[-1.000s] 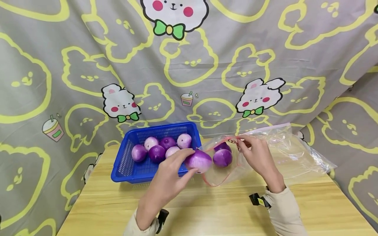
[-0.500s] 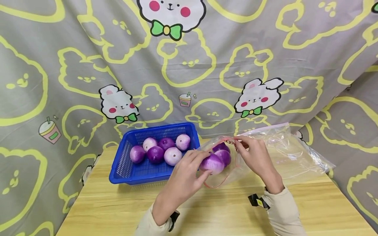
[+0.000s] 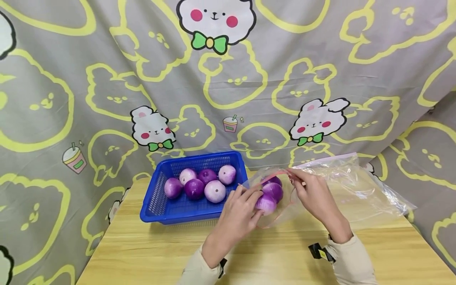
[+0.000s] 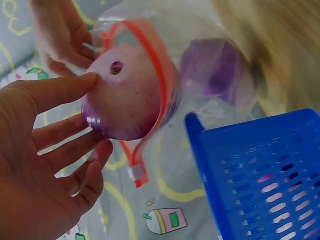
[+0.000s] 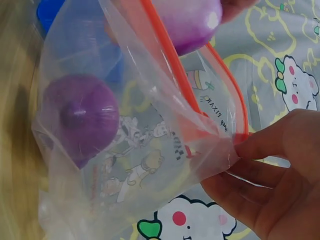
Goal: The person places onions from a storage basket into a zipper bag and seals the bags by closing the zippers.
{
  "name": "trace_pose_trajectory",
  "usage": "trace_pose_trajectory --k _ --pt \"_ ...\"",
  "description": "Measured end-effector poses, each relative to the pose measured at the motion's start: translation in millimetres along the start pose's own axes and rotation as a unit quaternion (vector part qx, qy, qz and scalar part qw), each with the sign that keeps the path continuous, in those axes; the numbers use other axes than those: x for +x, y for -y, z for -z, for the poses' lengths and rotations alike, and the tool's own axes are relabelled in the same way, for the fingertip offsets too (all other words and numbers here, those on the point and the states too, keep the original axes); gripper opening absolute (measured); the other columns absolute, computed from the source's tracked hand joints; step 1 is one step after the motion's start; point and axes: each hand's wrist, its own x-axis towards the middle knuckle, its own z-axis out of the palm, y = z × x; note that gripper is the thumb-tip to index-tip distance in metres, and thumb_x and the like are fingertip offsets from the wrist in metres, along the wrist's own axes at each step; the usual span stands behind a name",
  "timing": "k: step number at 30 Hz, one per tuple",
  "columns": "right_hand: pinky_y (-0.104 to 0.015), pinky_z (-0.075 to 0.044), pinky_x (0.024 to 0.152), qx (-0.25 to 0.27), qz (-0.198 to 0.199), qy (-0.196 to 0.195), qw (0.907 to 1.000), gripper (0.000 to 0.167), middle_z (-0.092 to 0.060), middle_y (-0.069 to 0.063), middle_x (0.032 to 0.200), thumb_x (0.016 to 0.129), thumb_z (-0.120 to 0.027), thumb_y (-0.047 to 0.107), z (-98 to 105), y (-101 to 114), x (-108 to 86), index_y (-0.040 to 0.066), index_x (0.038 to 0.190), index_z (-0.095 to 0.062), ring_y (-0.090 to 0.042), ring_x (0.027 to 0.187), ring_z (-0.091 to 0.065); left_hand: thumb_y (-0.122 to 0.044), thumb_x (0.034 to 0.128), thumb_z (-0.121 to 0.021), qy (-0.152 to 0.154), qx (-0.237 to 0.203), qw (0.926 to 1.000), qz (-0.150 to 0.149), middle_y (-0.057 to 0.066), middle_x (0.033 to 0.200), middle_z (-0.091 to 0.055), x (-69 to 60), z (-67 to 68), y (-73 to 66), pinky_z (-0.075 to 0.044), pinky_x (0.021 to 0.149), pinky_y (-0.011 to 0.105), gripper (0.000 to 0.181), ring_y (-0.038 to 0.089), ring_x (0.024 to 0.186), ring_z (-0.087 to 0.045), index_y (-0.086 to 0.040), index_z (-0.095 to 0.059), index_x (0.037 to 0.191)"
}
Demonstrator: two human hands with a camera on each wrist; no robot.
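Note:
In the head view, my left hand holds a purple onion between thumb and fingers. The left wrist view has this onion partly inside the red-edged mouth of a clear zip bag. My right hand pinches the rim of that zip bag between thumb and fingers, keeping its mouth apart. Deeper in the bag lie more purple onions, one of them partly covered. Through the plastic, an onion shows in the right wrist view.
Left of the bag stands a blue basket with several onions in it. Another clear plastic bag lies flat at the right on the wooden table. A patterned curtain hangs just behind.
My left hand has carried the onion rightward from beside the basket into the bag's mouth, against the onions there. The right hand keeps its pinch on the bag. The head view shifts slightly.

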Motion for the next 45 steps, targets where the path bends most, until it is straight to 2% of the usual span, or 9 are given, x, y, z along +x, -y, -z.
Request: trace_pose_trajectory --k 7,12,16,23,30,34,37,41,45 --pt "-0.036 -0.058 0.064 0.019 0.019 -0.001 0.9996 0.036 -0.073 -0.011 0.092 0.091 -0.059 -0.008 -4 -9 -8.9 0.001 0.126 -0.063 -0.018 0.075 -0.068 -0.028 0.0792 -0.083 0.003 0.024 0.9997 0.005 0.000 0.124 -0.066 -1.8 -16.7 -4.9 -0.041 0.071 0.031 0.043 0.018 0.097 -0.054 -0.014 -0.067 0.117" --pt "-0.037 -0.057 0.065 0.033 0.012 -0.024 0.9991 0.023 -0.075 -0.013 0.094 0.090 -0.062 -0.006 -8 -9 -12.0 0.003 0.111 -0.059 -0.020 0.078 -0.070 -0.027 0.0789 -0.083 -0.004 0.027 0.9996 0.000 0.001 0.125 -0.065 -4.4 -24.8 -6.1 -0.041 0.072 0.032 0.044 0.020 0.101 -0.056 -0.013 -0.066 0.117" --pt "-0.035 -0.056 0.063 0.033 0.005 -0.046 0.9984 0.015 -0.074 -0.008 0.087 0.090 -0.061 -0.007 -6 -8 -11.7 0.006 0.097 -0.057 -0.018 0.078 -0.070 -0.027 0.0797 -0.083 -0.001 0.031 0.9995 -0.005 0.001 0.128 -0.064 -3.2 -29.7 -5.5 -0.041 0.072 0.032 0.045 0.020 0.104 -0.056 -0.012 -0.066 0.118" --pt "-0.033 -0.056 0.060 0.027 0.020 -0.053 0.9980 0.015 -0.071 -0.007 0.084 0.090 -0.058 -0.008 -11 -7 -10.7 0.006 0.092 -0.062 -0.018 0.078 -0.068 -0.028 0.0821 -0.081 0.005 0.032 0.9994 -0.009 0.003 0.121 -0.066 -4.9 -39.3 -3.9 -0.040 0.072 0.032 0.045 0.022 0.106 -0.056 -0.011 -0.066 0.120" --pt "-0.029 -0.052 0.058 0.016 0.038 -0.057 0.9975 0.024 -0.071 -0.006 0.082 0.086 -0.057 -0.015 -13 -10 -10.8 0.006 0.085 -0.069 -0.012 0.067 -0.059 -0.026 0.0829 -0.079 0.010 0.045 0.9989 -0.002 0.001 0.115 -0.065 -7.4 -46.7 -2.4 -0.040 0.072 0.033 0.042 0.021 0.105 -0.057 -0.013 -0.066 0.121" --pt "-0.028 -0.051 0.057 0.016 0.045 -0.058 0.9972 0.026 -0.071 -0.006 0.082 0.085 -0.056 -0.015 -11 -11 -11.4 0.005 0.085 -0.072 -0.012 0.068 -0.062 -0.024 0.0844 -0.077 0.019 0.053 0.9984 0.004 0.000 0.113 -0.065 -8.3 -45.5 -1.9 -0.040 0.071 0.033 0.039 0.021 0.103 -0.057 -0.014 -0.066 0.120" --pt "-0.030 -0.054 0.059 0.020 0.043 -0.056 0.9973 0.024 -0.073 -0.007 0.086 0.087 -0.057 -0.013 -11 -11 -11.3 0.003 0.090 -0.074 -0.014 0.071 -0.066 -0.023 0.0833 -0.079 0.019 0.044 0.9988 0.004 0.000 0.113 -0.065 -9.4 -39.7 -3.3 -0.040 0.071 0.032 0.036 0.021 0.103 -0.057 -0.014 -0.067 0.116" --pt "-0.032 -0.057 0.062 0.030 0.034 -0.053 0.9976 0.023 -0.074 -0.011 0.090 0.089 -0.056 -0.011 -10 -11 -11.0 0.000 0.098 -0.074 -0.016 0.075 -0.068 -0.017 0.0787 -0.081 -0.002 0.015 0.9999 -0.005 0.003 0.112 -0.067 -8.6 -28.6 -4.9 -0.040 0.071 0.033 0.034 0.023 0.099 -0.058 -0.011 -0.070 0.110" --pt "-0.033 -0.058 0.063 0.033 0.025 -0.059 0.9974 0.025 -0.074 -0.011 0.091 0.090 -0.055 -0.011 -9 -12 -11.2 -0.001 0.104 -0.074 -0.017 0.076 -0.069 -0.012 0.0794 -0.079 -0.025 -0.021 0.9994 -0.016 0.004 0.110 -0.068 -4.8 -16.5 -4.4 -0.041 0.071 0.034 0.030 0.025 0.096 -0.058 -0.009 -0.070 0.108"
